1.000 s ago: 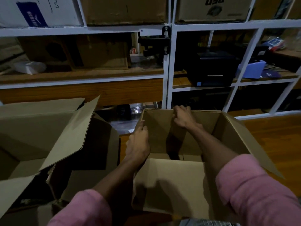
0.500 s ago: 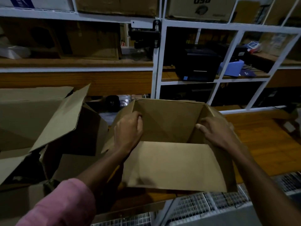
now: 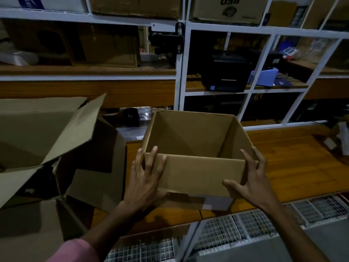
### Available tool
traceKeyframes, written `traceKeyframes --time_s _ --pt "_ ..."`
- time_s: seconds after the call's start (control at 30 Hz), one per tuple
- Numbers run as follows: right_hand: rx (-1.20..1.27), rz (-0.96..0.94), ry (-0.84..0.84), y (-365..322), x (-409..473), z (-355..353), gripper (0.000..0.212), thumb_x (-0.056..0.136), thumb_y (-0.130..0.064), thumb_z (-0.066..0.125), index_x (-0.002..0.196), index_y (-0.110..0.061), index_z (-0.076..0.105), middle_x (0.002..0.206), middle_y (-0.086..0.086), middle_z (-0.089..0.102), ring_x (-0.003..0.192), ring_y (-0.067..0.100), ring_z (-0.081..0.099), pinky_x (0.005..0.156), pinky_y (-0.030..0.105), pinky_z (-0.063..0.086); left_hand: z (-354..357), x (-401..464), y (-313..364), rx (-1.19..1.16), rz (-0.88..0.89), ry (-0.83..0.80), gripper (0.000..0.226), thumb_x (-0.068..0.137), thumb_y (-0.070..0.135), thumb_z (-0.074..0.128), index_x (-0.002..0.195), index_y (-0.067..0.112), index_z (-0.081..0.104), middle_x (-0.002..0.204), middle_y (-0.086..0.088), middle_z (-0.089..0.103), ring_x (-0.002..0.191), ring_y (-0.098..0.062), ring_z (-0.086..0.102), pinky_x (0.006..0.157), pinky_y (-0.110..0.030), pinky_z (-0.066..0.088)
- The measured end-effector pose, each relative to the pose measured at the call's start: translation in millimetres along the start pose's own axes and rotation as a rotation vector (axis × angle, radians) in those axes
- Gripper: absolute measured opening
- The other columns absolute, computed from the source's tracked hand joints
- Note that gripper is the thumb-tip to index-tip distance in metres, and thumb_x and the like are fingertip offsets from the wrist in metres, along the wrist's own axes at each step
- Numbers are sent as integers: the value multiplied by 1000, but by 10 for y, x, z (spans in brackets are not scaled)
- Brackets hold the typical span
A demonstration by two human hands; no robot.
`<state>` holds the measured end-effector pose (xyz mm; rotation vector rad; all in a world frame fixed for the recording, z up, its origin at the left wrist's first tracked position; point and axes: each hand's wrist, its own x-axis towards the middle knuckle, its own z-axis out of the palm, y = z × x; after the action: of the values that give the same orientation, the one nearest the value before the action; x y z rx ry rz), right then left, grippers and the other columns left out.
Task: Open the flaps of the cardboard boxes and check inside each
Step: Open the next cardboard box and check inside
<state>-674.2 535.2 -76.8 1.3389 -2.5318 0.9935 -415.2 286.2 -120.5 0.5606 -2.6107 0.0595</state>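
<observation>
The open cardboard box (image 3: 196,154) sits near the desk's (image 3: 294,163) front edge, apparently empty, light and easily dented. Left hand (image 3: 145,178) and right hand (image 3: 251,178), fingers spread, flank its near corners; lower walls offer the firmest hold.

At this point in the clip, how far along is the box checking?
Done: the small brown cardboard box on the wooden bench stands open, its visible inside bare. The large creased cardboard box beside it has its flaps up. In hand: the left hand and right hand bracket the small box's near corners, fingers spread. Left: the closed cardboard boxes on the top shelf, if they count.
</observation>
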Motion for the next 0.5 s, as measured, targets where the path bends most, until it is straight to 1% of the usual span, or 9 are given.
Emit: traceKeyframes --time_s 0.03,0.07,0.13,0.2,0.23,0.3,0.33,0.4,0.5 --pt "-1 -13 -3 8 -17 4 110 61 -69 74 153 -31 24 163 -1 -3 147 33 19 98 60 49 12 -15 -7 23 29 -8 130 68 85 63 162 20 0 168 -20 -8 149 -56 -4 105 -78 29" --pt "-4 -19 -5 18 -25 11 113 59 -69 75 153 -32 23 163 -1 -5 147 34 18 97 61 49 23 -25 -20 36 42 -17 136 65 80 71 162 21 -2 168 -20 -9 149 -57 -4 103 -79 32" --pt "-21 -38 2 14 -32 40 118 56 -67 79 153 -33 22 164 0 -6 147 36 19 94 60 52 36 -6 -57 19 26 -36 149 54 60 90 162 24 -4 168 -19 -11 147 -60 3 97 -78 40" --pt "-39 -81 33 0 -43 95 114 54 -62 85 148 -33 27 164 3 -3 143 39 26 85 56 57 24 72 -98 -23 -31 -41 155 48 41 98 162 29 -5 168 -15 -8 143 -60 14 86 -73 50" --pt "-40 -96 53 -7 -46 120 109 54 -57 88 144 -31 32 163 5 1 139 40 31 78 53 59 13 126 -113 -39 -58 -43 155 47 35 99 162 32 -5 167 -14 -4 140 -59 19 80 -69 55" --pt "-44 -107 90 -21 -24 146 100 53 -49 92 133 -26 37 159 8 11 130 40 41 64 47 60 -6 221 -119 -54 -82 -54 152 49 35 99 162 35 -4 163 -18 6 137 -57 24 74 -65 58" --pt "-42 -108 102 -25 -6 150 97 54 -47 93 129 -24 37 156 10 15 126 40 44 60 45 60 -19 250 -108 -53 -85 -58 147 53 37 98 161 36 -2 162 -19 10 137 -56 26 73 -64 58" --pt "-34 -109 122 -20 30 152 93 54 -43 94 126 -22 38 152 9 20 121 38 46 57 41 58 -43 262 -83 -52 -91 -61 142 57 39 95 161 36 -1 160 -21 13 137 -56 27 72 -63 58" --pt "-29 -97 159 -36 59 122 93 54 -38 95 125 -18 39 148 7 23 118 36 47 59 37 56 -110 250 -60 -82 -72 -31 145 53 47 95 161 37 -2 160 -19 10 138 -54 24 75 -63 57"
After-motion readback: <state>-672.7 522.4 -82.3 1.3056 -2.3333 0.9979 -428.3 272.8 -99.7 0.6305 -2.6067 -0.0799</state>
